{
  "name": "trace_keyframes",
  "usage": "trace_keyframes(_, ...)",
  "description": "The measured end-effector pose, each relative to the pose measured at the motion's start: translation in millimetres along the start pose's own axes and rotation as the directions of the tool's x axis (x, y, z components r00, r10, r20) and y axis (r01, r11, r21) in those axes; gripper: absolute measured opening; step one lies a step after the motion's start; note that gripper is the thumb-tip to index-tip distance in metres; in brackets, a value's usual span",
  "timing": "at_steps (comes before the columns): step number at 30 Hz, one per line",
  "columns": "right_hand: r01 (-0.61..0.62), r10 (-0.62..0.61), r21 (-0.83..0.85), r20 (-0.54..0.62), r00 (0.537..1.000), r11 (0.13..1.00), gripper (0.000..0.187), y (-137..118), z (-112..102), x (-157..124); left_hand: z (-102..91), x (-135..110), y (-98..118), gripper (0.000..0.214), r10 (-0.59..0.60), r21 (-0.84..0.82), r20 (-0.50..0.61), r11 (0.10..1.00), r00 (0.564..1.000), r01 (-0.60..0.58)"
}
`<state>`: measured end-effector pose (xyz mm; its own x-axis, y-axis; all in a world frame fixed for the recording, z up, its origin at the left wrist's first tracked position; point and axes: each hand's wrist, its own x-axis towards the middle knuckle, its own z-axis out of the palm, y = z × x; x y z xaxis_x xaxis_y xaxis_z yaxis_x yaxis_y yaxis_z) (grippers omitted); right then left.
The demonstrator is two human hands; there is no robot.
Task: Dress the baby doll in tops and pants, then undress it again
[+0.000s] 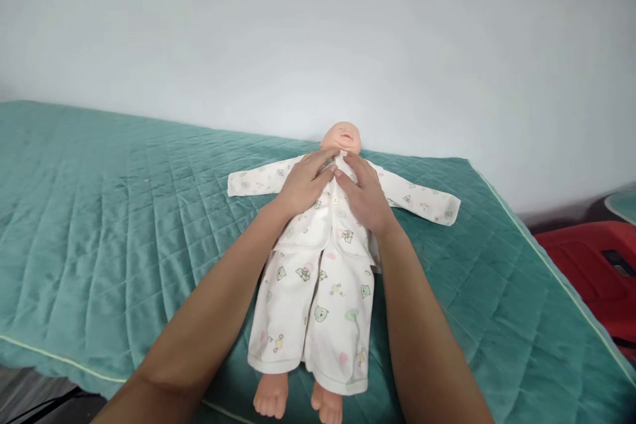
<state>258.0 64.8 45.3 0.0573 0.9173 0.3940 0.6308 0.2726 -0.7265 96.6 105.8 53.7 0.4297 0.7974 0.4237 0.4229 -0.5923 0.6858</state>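
Observation:
A baby doll (342,137) lies on its back, its head toward the wall and its bare feet toward me. It wears a white long-sleeved top (311,228) and matching trousers (338,318), both printed with small animals. The sleeves stretch out to either side, and no doll hands show at the cuffs. On the chest, just below the neck, rest my left hand (307,180) and my right hand (365,191). Both lie flat with fingers extended, their thumbs close together at the front of the top. A button (334,200) shows below the thumbs.
A green quilted cover (124,225) with pale piping spreads under the doll. Behind it rises a white wall (278,40). Beyond the right edge is a red plastic object (586,265). Grey floor (24,394) shows at the lower left.

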Motion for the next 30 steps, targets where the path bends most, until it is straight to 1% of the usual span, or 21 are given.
trace_keyframes(2,-0.004,0.004,0.002,0.001,1.000,1.000,0.049,0,-1,0,-0.3,0,0,0.045,-0.022,-0.024,0.003,0.999,1.000,0.022)
trace_keyframes(7,0.031,-0.031,0.013,0.021,0.999,0.999,0.045,3,-4,0,-0.3,0,-1,0.045,-0.003,-0.053,0.003,0.999,1.000,0.003)
trace_keyframes(11,0.051,-0.054,0.067,0.040,0.998,0.996,0.042,8,-8,1,-1.6,0,-5,0.045,0.002,-0.075,0.006,0.997,1.000,-0.002)
trace_keyframes(14,0.062,-0.071,0.119,0.071,0.995,0.991,0.044,13,-11,-3,-1.8,-3,-12,0.044,0.030,-0.098,-0.014,0.995,0.999,-0.031)
trace_keyframes(16,0.079,-0.089,0.141,0.068,0.994,0.987,0.048,16,-11,-9,-0.7,-7,-19,0.045,0.031,-0.094,-0.049,0.995,0.998,-0.036)
trace_keyframes(18,0.089,-0.098,0.150,0.054,0.994,0.985,0.053,17,-10,-18,0.5,-13,-27,0.046,-0.001,-0.061,-0.122,0.998,0.993,-0.007)
trace_keyframes(20,0.086,-0.093,0.142,0.045,0.995,0.986,0.057,18,-10,-29,-0.3,-21,-38,0.046,-0.024,0.021,-0.215,0.999,0.976,0.029)
trace_keyframes(21,0.090,-0.096,0.126,0.045,0.994,0.988,0.058,19,-10,-36,-2.2,-26,-44,0.046,-0.017,0.085,-0.249,0.996,0.968,0.040)
trace_keyframes(22,0.102,-0.107,0.099,0.047,0.993,0.990,0.059,21,-11,-42,-5.4,-31,-50,0.045,-0.001,0.162,-0.256,0.986,0.967,0.044)
trace_keyframes(24,0.160,-0.160,0.010,0.064,0.985,0.987,0.061,28,-16,-52,-15.8,-44,-63,0.045,0.012,0.331,-0.204,0.942,0.979,0.057)
trace_keyframes(26,0.226,-0.214,-0.125,0.105,0.971,0.966,0.062,39,-27,-60,-30.4,-57,-74,0.054,-0.040,0.475,-0.127,0.875,0.991,0.096)
trace_keyframes(27,0.237,-0.214,-0.212,0.126,0.969,0.948,0.062,45,-34,-63,-38.5,-64,-80,0.060,-0.083,0.528,-0.105,0.840,0.991,0.126)
trace_keyframes(28,0.223,-0.184,-0.312,0.149,0.972,0.923,0.063,52,-42,-65,-46.4,-69,-85,0.063,-0.130,0.564,-0.098,0.809,0.987,0.163)
trace_keyframes(30,0.151,-0.080,-0.504,0.160,0.984,0.851,0.065,67,-59,-69,-60.8,-78,-93,0.064,-0.224,0.595,-0.119,0.764,0.967,0.250)
